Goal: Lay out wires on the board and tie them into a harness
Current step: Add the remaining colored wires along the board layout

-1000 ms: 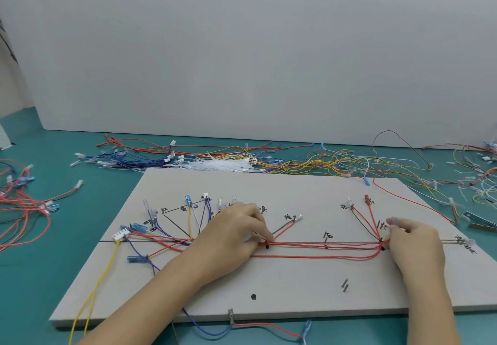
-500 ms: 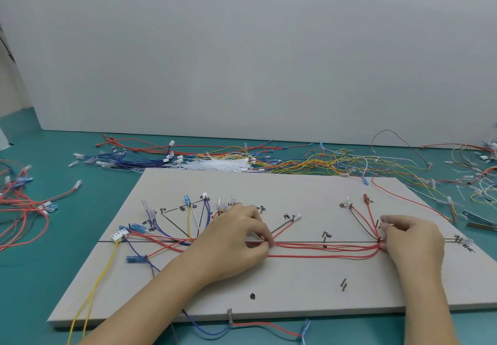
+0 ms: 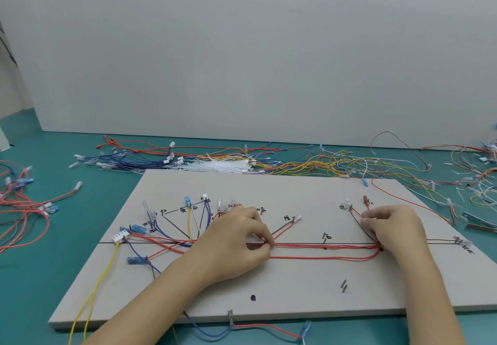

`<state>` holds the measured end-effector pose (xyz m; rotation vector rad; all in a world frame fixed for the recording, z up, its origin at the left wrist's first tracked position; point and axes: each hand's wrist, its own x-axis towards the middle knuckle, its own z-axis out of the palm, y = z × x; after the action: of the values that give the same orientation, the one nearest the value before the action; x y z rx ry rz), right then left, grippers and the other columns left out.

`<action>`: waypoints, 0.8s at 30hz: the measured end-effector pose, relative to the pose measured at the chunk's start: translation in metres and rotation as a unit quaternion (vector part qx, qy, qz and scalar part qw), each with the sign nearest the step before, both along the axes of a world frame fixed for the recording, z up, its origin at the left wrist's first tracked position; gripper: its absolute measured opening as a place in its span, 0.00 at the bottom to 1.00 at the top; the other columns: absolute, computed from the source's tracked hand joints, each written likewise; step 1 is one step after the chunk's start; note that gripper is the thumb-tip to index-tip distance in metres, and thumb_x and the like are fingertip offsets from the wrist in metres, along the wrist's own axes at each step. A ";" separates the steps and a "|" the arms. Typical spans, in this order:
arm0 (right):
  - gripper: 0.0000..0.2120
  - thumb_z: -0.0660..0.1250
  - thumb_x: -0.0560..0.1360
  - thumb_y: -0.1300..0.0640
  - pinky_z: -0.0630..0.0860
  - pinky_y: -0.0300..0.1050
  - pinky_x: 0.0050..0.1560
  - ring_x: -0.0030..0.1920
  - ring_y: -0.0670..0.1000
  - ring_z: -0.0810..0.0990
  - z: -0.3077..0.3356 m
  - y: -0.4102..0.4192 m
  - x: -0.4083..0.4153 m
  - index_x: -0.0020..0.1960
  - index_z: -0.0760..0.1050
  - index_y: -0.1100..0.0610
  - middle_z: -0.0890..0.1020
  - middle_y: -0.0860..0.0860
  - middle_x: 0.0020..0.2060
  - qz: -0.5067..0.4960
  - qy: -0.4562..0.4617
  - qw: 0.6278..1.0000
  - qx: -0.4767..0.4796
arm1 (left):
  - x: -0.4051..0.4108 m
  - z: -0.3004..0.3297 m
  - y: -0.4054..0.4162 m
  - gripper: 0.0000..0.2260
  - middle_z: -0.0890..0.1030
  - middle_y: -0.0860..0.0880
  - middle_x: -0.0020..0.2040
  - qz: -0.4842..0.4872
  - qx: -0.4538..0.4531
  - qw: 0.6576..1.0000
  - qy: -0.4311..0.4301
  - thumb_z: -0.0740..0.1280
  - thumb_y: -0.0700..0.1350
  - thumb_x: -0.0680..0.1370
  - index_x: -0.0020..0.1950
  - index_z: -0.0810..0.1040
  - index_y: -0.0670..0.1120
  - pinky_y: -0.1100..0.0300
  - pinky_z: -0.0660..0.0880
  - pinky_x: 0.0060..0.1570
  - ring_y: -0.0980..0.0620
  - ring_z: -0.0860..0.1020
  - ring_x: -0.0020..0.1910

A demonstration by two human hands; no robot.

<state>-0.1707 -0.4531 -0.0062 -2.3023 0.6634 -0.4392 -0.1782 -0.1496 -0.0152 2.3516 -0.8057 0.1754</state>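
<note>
Wires [image 3: 322, 250], mostly red, run along the drawn line across the middle of the board [image 3: 295, 285], which lies flat on the desk [image 3: 67, 277]. The left hand [image 3: 236, 242] pinches the red run between thumb and fingertips near the board's centre. The right hand [image 3: 392, 226] has its fingers curled down on the bend where the reds turn up toward the far terminals; it seems to grip them there, though its fingers hide the contact. One red strand sags below the others in a loose loop. If either hand lets go before a tie goes on, I'd expect that slack strand to spring off the line and the bundle to spread. The white ties [image 3: 217, 167] lie beyond the board's far edge, so fetching one means freeing a hand.
</note>
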 end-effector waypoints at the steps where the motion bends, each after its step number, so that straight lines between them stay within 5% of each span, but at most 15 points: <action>1: 0.03 0.74 0.70 0.62 0.70 0.44 0.45 0.46 0.55 0.78 0.000 -0.002 0.001 0.44 0.85 0.56 0.82 0.52 0.41 0.005 0.003 1.000 0.003 | 0.000 0.000 0.000 0.09 0.74 0.61 0.44 0.000 -0.001 1.000 0.000 0.64 0.52 0.72 0.47 0.83 0.58 0.61 0.70 0.52 0.60 0.70 0.50; 5: 0.01 0.74 0.71 0.61 0.72 0.45 0.41 0.39 0.48 0.77 -0.001 -0.010 0.002 0.42 0.85 0.57 0.81 0.46 0.35 0.001 -0.027 0.998 0.053 | 0.000 0.000 0.000 0.09 0.74 0.61 0.43 0.001 -0.003 1.000 0.002 0.64 0.53 0.72 0.46 0.83 0.58 0.61 0.70 0.52 0.61 0.70 0.50; 24: 0.06 0.70 0.75 0.61 0.69 0.47 0.43 0.41 0.56 0.74 -0.007 -0.015 0.010 0.39 0.78 0.58 0.79 0.53 0.37 -0.027 -0.023 0.995 0.096 | -0.002 0.002 0.000 0.07 0.74 0.60 0.44 0.005 -0.002 1.000 0.020 0.65 0.51 0.74 0.47 0.83 0.58 0.59 0.71 0.53 0.60 0.71 0.50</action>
<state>-0.1612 -0.4679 -0.0132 -2.0916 0.7150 -0.4318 -0.1798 -0.1494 -0.0133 2.3488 -0.7728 0.1329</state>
